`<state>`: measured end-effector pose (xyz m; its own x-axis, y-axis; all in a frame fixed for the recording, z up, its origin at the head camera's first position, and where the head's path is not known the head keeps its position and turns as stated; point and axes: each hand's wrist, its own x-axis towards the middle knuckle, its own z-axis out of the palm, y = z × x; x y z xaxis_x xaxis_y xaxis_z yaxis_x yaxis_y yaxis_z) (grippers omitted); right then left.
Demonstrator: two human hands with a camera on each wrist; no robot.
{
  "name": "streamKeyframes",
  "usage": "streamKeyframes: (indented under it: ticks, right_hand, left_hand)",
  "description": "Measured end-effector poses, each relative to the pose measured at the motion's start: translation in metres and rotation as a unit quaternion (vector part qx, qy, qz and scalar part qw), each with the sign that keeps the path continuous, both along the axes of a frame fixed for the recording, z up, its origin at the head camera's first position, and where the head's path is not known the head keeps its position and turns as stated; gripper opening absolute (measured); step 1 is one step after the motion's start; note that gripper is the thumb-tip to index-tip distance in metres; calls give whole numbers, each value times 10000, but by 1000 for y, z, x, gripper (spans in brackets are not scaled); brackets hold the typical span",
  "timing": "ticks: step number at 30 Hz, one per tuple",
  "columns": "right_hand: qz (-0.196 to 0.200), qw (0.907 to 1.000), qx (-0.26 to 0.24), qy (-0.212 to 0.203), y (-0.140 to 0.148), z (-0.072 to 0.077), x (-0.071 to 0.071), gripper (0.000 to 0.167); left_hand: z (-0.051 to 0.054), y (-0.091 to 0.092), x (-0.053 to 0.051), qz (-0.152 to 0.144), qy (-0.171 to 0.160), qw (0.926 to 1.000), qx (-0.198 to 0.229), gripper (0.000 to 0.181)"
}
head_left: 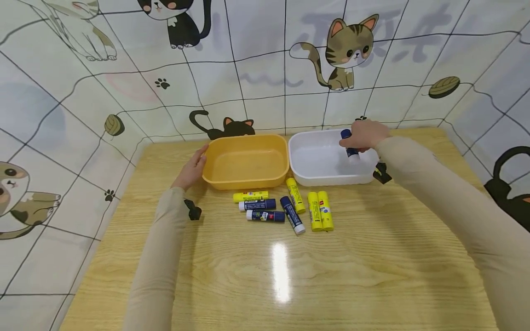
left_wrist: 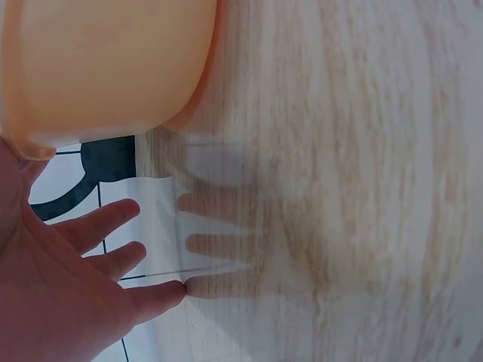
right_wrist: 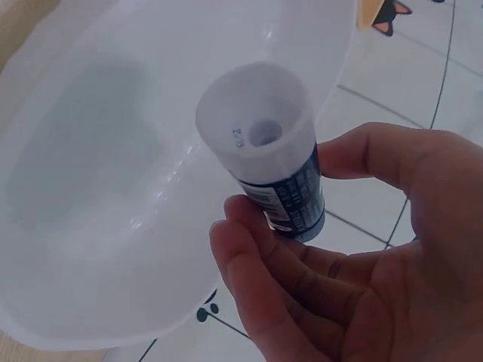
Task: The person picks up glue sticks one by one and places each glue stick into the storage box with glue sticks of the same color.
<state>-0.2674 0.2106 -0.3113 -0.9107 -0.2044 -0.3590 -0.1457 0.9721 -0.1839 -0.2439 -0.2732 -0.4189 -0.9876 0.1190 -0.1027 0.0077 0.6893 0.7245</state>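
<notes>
My right hand (head_left: 370, 135) pinches a dark blue glue stick (head_left: 352, 151) over the right part of the white basin (head_left: 331, 178). In the right wrist view the stick's white base (right_wrist: 256, 121) faces the camera, with thumb and fingers of the hand (right_wrist: 339, 256) on its sides. My left hand (head_left: 191, 170) touches the left end of the yellow basin (head_left: 248, 185); in the left wrist view the fingers of this hand (left_wrist: 83, 279) are spread beside the basin (left_wrist: 113, 68). Neither basin shows anything lying inside.
Below the basins lie several glue sticks: a yellow one (head_left: 250, 196) above two blue ones (head_left: 257, 205), (head_left: 265, 216) at left, a slanted yellow one (head_left: 295, 195) and blue one (head_left: 292, 215) mid-table, and two upright-aligned yellow ones (head_left: 320, 211). A cat-print wall stands behind.
</notes>
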Motion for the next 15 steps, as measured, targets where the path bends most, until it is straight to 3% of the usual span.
streamKeyframes:
  ticks: [7,15]
  right_hand:
    - [-267,9986,55,-461,1,-10,-19,40]
    - [-247,9925,215,-1175,1,-25,-35,35]
  left_hand:
    - [0,0,-1,16,-42,10000,-52,50]
    - [1,-1,1,-70,108,9999,-94,50]
